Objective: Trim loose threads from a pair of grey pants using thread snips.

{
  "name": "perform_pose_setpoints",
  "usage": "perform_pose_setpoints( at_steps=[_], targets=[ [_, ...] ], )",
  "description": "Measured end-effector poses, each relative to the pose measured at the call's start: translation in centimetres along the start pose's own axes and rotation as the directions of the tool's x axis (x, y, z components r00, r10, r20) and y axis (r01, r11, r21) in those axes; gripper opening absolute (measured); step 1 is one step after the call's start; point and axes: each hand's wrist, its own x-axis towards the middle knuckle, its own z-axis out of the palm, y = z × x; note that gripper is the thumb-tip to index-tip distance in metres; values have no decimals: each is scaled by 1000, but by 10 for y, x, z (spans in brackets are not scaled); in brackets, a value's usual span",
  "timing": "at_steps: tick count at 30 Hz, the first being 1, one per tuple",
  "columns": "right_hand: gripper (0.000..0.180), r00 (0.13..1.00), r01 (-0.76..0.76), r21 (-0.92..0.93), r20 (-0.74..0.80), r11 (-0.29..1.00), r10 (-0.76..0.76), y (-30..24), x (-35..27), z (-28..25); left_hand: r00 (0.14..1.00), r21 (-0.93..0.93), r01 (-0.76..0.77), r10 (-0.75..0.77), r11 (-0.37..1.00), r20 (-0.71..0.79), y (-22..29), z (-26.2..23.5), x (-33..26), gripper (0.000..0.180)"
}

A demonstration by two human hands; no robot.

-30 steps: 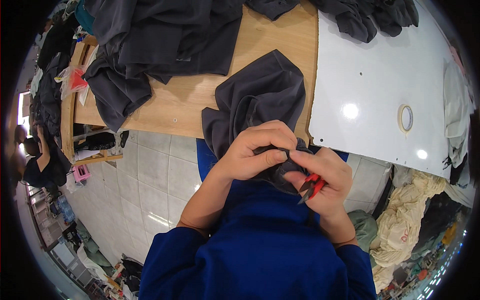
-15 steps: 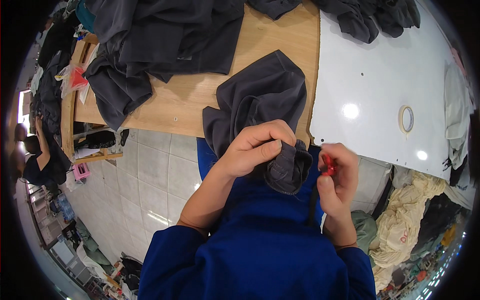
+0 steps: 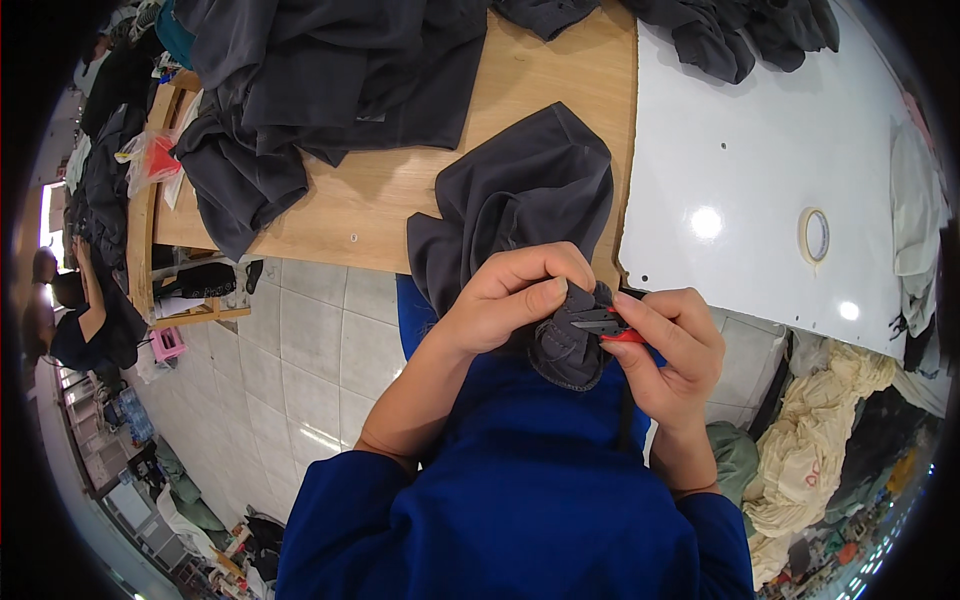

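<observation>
My left hand (image 3: pixel 512 298) pinches a dark grey garment (image 3: pixel 535 165) near its narrow end, a cuff-like opening with visible stitching. The rest of that garment lies in folds on the edge of the wooden table. Between the thumb and fingers of my right hand (image 3: pixel 678 350) is a small pair of red-handled thread snips (image 3: pixel 622 331). Their dark blades point left and lie against the garment's opening. Whether the blades touch a thread is too small to tell.
More dark grey garments (image 3: pixel 340 80) are heaped on the wooden table (image 3: pixel 390 200) at the far left. A white board (image 3: pixel 760 190) on the right bears a tape roll (image 3: pixel 813 235). Cream cloth (image 3: pixel 810 440) is piled below it. Another person (image 3: pixel 85 310) is at far left.
My right hand has moved left, bringing the thread snips from beside the garment onto its opening; the blades now show. My left hand keeps its hold in nearly the same place.
</observation>
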Motion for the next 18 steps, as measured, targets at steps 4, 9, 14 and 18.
perform_pose_setpoints(
  at_steps=[4,9,14,18],
  targets=[
    [39,1000,9,-11,-20,1000,-10,0,-1,1,1000,7,8,-8,1000,3,1,0,1,24],
    [37,998,41,-51,-43,998,-43,0,-3,2,1000,-7,6,-6,1000,5,0,0,0,24],
    [38,991,-111,120,-63,987,119,-4,-7,2,1000,2,-26,26,1000,4,0,-2,-1,24],
    [41,971,-219,273,-34,937,237,-6,-5,1,997,23,-75,75,997,-6,-5,-5,-2,23]
  ],
)
